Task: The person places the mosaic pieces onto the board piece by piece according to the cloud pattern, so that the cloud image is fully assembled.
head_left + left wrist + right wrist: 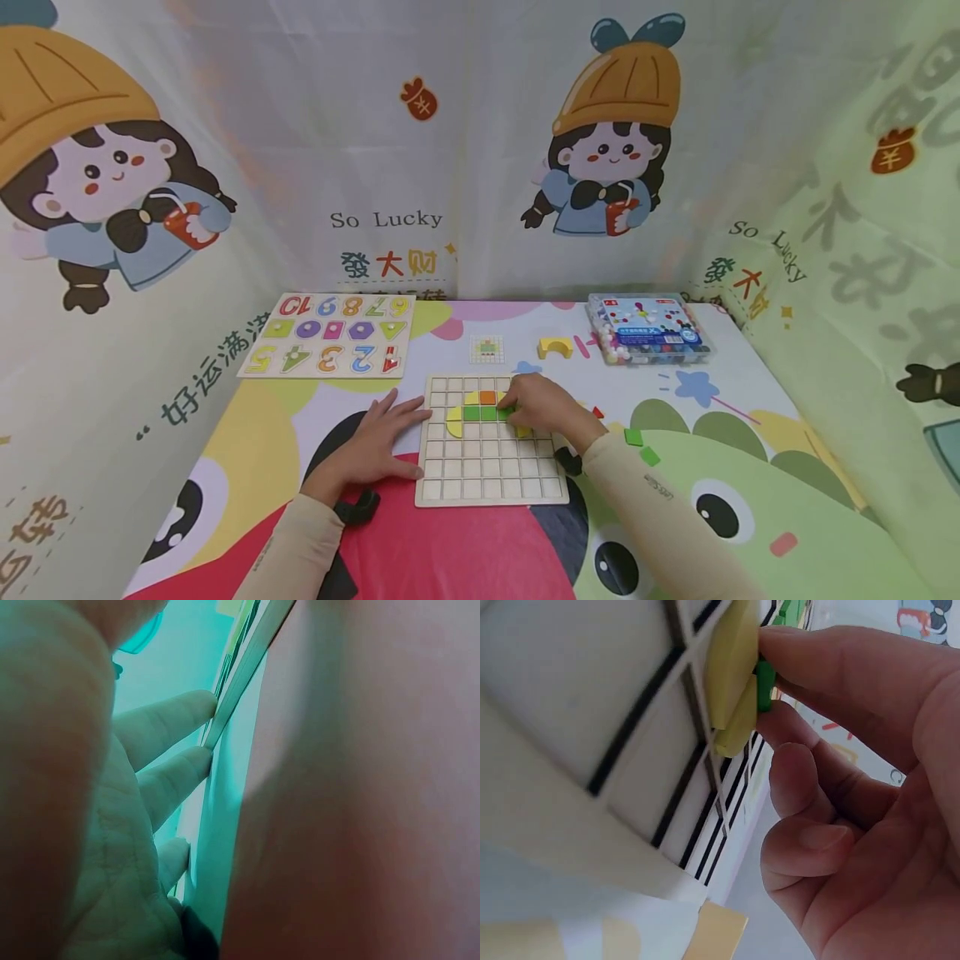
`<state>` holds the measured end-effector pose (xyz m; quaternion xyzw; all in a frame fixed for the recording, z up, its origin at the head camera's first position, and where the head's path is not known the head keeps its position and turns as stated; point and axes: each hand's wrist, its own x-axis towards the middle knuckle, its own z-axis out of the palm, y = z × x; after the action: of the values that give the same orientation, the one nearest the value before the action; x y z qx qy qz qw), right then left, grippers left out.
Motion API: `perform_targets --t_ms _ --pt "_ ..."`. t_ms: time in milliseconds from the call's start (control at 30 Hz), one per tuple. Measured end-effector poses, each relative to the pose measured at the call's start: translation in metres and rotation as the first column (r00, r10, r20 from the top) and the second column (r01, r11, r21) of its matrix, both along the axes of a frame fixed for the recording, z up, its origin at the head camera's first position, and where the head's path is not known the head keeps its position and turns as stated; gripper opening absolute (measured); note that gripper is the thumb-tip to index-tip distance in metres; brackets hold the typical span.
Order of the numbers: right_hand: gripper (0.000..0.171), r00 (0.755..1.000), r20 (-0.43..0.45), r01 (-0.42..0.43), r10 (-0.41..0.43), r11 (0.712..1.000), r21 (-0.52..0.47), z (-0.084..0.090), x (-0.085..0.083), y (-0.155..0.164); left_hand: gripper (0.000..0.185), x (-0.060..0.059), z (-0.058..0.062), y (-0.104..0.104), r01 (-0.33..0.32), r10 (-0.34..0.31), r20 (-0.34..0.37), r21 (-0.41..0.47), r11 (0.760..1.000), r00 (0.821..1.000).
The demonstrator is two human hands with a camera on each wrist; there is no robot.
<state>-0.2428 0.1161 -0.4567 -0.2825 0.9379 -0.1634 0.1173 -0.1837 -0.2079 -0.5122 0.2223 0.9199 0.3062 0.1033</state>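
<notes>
My right fingers (810, 664) pinch a small green tile (765, 684), pressing it against the yellow pieces (731, 667) already seated in the grid board (491, 479); the lower fingers curl idle beneath. From the head view, the right hand (543, 404) sits over the board's upper rows, at about 1 o'clock from the board's centre, beside a yellow half-disc (453, 421), two green squares (480, 412) and an orange square (488, 397). My left hand (375, 446) lies flat with straight fingers (172, 724) against the board's edge at 9 o'clock, holding nothing; I judge it braces the board so it does not slide while the tile goes in.

Two loose green tiles (641, 446) lie on the table (750, 400) at 3 o'clock, near at hand. At 12 o'clock lies a small pattern card (487, 349), with a yellow arch block (555, 347) and a clear box of pieces (647, 329) further toward 1 o'clock. A number puzzle board (330, 335) lies at 10 o'clock. The table wears a bright cartoon cloth, and printed curtains (450, 150) with a hatted cartoon figure close in the room.
</notes>
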Motion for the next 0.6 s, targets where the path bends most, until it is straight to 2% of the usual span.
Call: perform_targets --t_ms 367,600 --pt "0.028 0.999 -0.043 -0.022 0.022 1.000 0.004 -0.0059 0.0032 0.0029 0.097 0.0018 0.0018 0.0000 0.006 -0.006 0.000 0.004 1.000 1.000" --pt "0.027 0.999 -0.045 -0.004 0.001 0.998 -0.059 -0.0080 0.0043 0.0049 0.097 0.0010 0.0019 -0.0005 -0.003 0.002 0.009 0.013 1.000 1.000"
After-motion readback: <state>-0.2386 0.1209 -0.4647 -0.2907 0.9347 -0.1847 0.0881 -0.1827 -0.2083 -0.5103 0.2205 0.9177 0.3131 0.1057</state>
